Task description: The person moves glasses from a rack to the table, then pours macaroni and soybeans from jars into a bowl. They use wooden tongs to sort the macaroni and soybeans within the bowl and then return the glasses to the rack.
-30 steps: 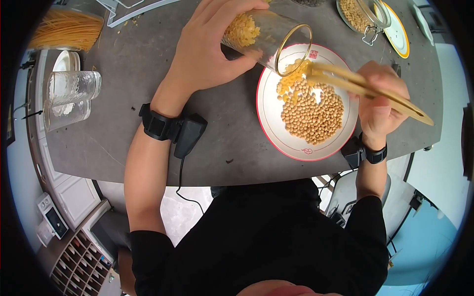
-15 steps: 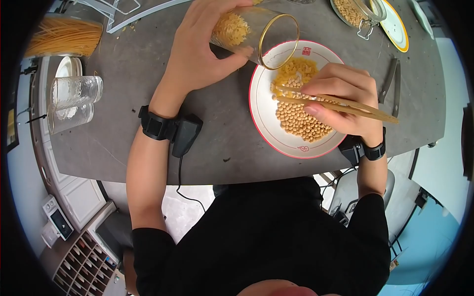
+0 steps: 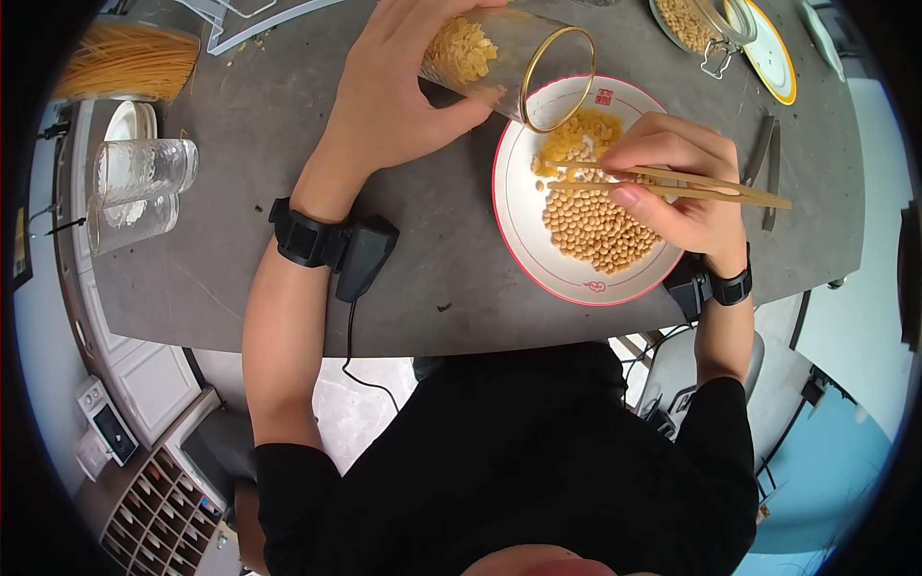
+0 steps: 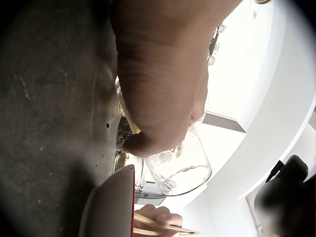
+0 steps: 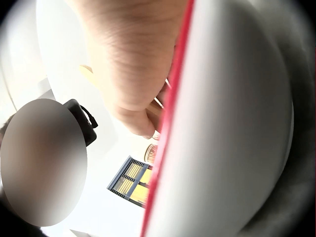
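Note:
My left hand (image 3: 389,101) grips a gold-rimmed glass (image 3: 523,62) tilted on its side, its mouth over the upper edge of a red-rimmed white plate (image 3: 523,235). Yellow flakes (image 3: 461,53) lie inside the glass. On the plate, more yellow flakes (image 3: 595,125) sit above a pile of tan beans (image 3: 600,230). Wooden chopsticks (image 3: 711,187) are pinched in my right hand (image 3: 687,182), their tips at the border of flakes and beans. In the left wrist view the glass (image 4: 182,168) shows under the left hand (image 4: 163,98). The plate's side (image 5: 222,123) hides the chopstick tips in the right wrist view.
Dark metal tongs (image 3: 771,173) lie right of the plate. At the back right stand an open clip jar of beans (image 3: 687,24) and a yellow-rimmed plate (image 3: 770,58). Far left are clear glasses (image 3: 144,173) and dry noodles (image 3: 130,58). A white rack (image 3: 226,34) is at the back left.
The right hand has moved left over the plate from its right edge, bringing the chopstick tips down among the flakes and beans. The left hand still holds the glass, slightly shifted.

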Demonstrator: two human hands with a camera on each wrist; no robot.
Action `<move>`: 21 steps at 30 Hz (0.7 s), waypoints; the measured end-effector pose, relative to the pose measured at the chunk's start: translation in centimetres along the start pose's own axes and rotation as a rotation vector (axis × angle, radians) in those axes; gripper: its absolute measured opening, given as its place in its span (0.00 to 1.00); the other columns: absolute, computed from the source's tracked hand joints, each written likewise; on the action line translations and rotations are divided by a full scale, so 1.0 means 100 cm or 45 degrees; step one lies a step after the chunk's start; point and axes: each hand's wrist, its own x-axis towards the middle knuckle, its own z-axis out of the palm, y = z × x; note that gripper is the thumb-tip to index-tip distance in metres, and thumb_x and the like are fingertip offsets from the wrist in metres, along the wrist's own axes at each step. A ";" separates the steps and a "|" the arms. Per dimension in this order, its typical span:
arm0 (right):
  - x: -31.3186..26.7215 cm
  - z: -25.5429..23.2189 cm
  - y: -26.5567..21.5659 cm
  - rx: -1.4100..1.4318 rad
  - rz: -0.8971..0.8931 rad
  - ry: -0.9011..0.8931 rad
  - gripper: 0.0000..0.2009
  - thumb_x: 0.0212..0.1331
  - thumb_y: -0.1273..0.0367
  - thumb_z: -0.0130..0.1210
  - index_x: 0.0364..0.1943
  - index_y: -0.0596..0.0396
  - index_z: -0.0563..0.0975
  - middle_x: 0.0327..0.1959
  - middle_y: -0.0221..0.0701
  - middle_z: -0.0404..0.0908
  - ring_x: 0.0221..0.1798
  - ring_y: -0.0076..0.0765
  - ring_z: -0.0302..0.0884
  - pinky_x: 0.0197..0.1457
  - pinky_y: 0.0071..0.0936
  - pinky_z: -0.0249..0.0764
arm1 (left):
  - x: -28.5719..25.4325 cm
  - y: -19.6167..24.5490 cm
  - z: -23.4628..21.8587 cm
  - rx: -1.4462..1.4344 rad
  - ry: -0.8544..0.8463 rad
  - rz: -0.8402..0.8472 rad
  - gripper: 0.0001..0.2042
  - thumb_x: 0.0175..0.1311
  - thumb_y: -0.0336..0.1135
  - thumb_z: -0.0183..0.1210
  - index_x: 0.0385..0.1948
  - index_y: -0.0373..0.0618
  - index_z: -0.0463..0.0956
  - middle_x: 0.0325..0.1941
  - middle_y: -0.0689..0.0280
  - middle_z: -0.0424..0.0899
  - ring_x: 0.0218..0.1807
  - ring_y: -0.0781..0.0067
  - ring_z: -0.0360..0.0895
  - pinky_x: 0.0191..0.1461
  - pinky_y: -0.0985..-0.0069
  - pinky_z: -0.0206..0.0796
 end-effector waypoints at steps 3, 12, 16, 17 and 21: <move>-0.002 -0.002 0.003 -0.009 0.021 -0.014 0.08 0.55 0.70 0.71 0.36 0.58 0.85 0.30 0.35 0.86 0.30 0.35 0.84 0.32 0.29 0.77 | 0.001 -0.001 0.001 -0.001 0.007 0.006 0.34 0.47 0.38 0.79 0.60 0.50 0.76 0.58 0.64 0.82 0.60 0.59 0.78 0.64 0.65 0.70; 0.002 0.000 -0.003 -0.168 -0.053 -0.038 0.08 0.53 0.69 0.73 0.33 0.56 0.85 0.26 0.32 0.85 0.25 0.35 0.82 0.28 0.28 0.75 | 0.006 0.002 -0.003 -0.044 0.013 0.025 0.31 0.47 0.33 0.73 0.58 0.42 0.75 0.57 0.54 0.79 0.60 0.49 0.75 0.65 0.59 0.68; 0.003 0.001 -0.008 -0.218 -0.046 -0.038 0.07 0.54 0.70 0.73 0.32 0.56 0.85 0.26 0.32 0.85 0.23 0.34 0.81 0.26 0.27 0.73 | 0.007 0.006 -0.006 -0.045 0.002 0.017 0.31 0.47 0.33 0.73 0.57 0.42 0.75 0.57 0.55 0.79 0.60 0.49 0.75 0.65 0.59 0.68; 0.002 0.001 -0.007 -0.200 -0.032 -0.028 0.07 0.55 0.70 0.73 0.32 0.57 0.85 0.26 0.32 0.85 0.23 0.33 0.81 0.25 0.27 0.72 | 0.008 0.006 -0.006 -0.049 0.002 0.019 0.31 0.47 0.33 0.73 0.57 0.42 0.75 0.57 0.55 0.79 0.60 0.49 0.75 0.65 0.59 0.68; -0.004 -0.001 -0.008 0.055 -0.043 0.213 0.07 0.58 0.72 0.70 0.33 0.62 0.85 0.27 0.36 0.86 0.23 0.32 0.81 0.26 0.27 0.72 | 0.007 0.006 -0.005 -0.045 -0.009 0.021 0.30 0.47 0.32 0.73 0.57 0.43 0.75 0.56 0.56 0.79 0.59 0.49 0.75 0.65 0.60 0.67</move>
